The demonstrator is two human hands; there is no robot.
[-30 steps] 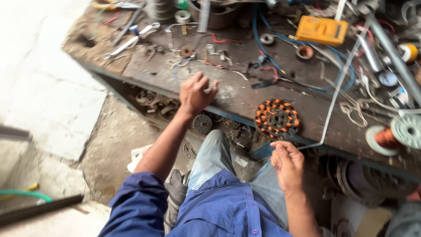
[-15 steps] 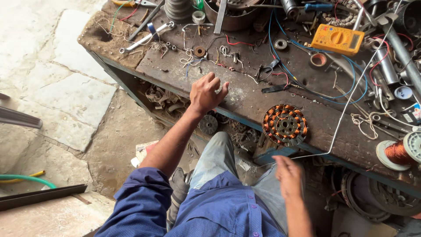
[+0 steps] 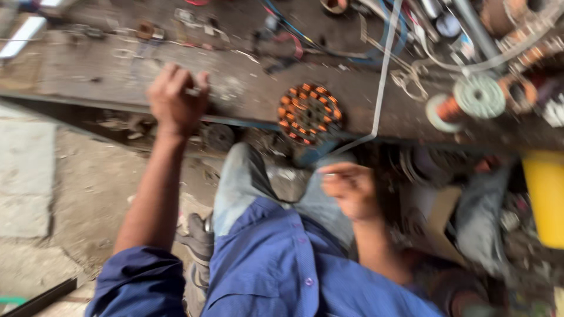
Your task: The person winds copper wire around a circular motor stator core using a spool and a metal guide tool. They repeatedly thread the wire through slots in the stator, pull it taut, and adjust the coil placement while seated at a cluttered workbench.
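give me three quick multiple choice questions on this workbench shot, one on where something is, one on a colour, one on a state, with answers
1. Where does the round wound stator sit?
A. at the near edge of the workbench
B. on the floor
C. in the left hand

2. What colour are the stator's windings?
A. green
B. orange
C. white

3. How is the left hand?
A. flat and open on the floor
B. curled over a small metal piece at the bench edge
C. holding the stator

Answers:
1 A, it lies on the bench top by the front edge.
2 B, orange coils ring its face.
3 B, its fingers are closed there, while the right hand pinches a pale strip.
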